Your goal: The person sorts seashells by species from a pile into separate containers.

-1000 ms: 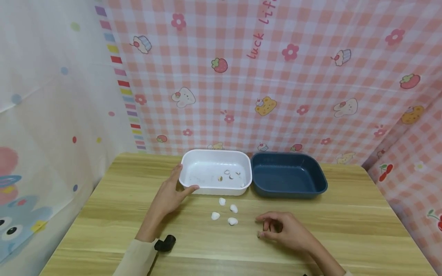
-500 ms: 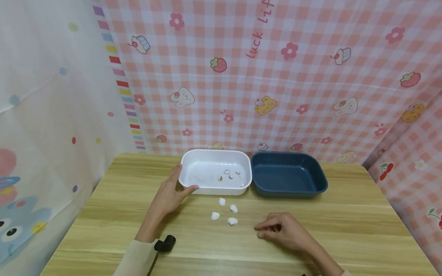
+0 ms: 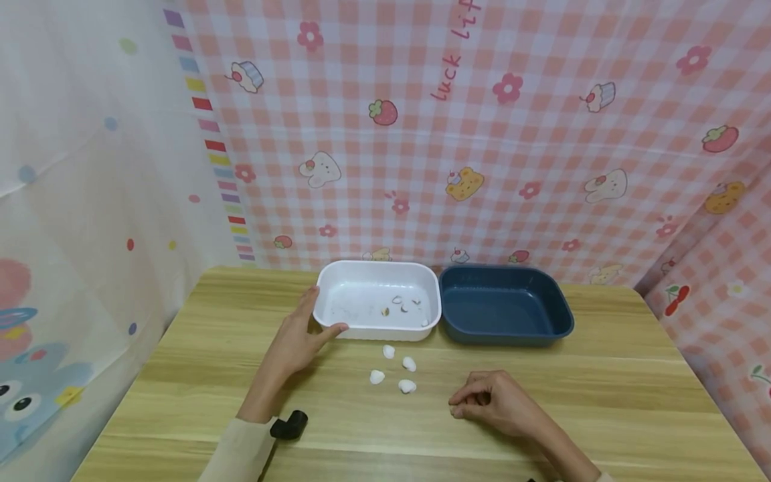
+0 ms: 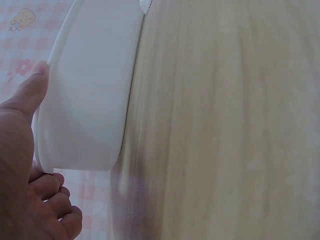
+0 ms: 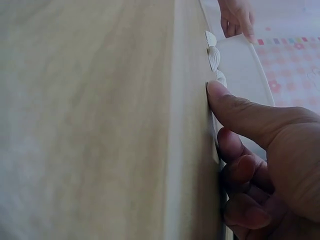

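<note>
At frame centre: white tub, left hand with fingers gripping its left end. Below, on desk: four white shells. Lower right: right hand, fingers pinching apparently a small shell. Step, presumably: laying shells out; next calls for gentle release.

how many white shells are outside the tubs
4, before the white tub: back-left shell, back-right shell, front-left shell, front-right shell. The right hand may hide others.

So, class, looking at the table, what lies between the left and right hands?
Four white shells lie on the wooden tabletop between the left hand and the right hand, as the head view shows.
</note>
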`<state>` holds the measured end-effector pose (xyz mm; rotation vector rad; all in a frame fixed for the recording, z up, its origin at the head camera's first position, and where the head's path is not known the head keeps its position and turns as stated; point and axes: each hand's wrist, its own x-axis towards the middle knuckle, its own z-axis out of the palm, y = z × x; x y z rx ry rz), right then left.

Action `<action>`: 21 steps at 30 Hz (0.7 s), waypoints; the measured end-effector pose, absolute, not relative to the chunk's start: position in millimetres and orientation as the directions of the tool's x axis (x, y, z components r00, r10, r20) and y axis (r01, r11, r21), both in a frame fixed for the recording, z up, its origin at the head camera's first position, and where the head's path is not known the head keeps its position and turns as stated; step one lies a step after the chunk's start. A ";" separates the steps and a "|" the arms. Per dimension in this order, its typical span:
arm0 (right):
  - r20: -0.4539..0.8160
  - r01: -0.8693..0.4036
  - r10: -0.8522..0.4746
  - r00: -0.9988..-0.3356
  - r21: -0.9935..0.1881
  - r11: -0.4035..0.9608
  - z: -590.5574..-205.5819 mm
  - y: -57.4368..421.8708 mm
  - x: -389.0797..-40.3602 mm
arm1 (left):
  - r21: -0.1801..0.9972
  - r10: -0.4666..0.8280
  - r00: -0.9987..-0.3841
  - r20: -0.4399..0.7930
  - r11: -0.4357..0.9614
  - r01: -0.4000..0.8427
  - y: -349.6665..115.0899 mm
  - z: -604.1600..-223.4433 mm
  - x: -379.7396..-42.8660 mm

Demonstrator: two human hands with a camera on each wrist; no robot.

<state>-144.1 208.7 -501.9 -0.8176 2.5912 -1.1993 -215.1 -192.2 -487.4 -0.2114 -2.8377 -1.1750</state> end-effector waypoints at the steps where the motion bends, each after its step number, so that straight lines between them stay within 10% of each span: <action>1: 0.063 -0.400 -0.542 -0.838 -0.746 0.532 -501.8 208.6 -144.2 | 0.699 0.102 -0.989 0.111 0.699 0.150 -192.0 -487.1 -214.9; 21: 0.092 -0.380 -0.467 -0.879 -0.728 0.571 -488.7 201.8 -149.7 | 0.695 0.101 -0.987 0.122 0.702 0.157 -191.0 -487.5 -214.7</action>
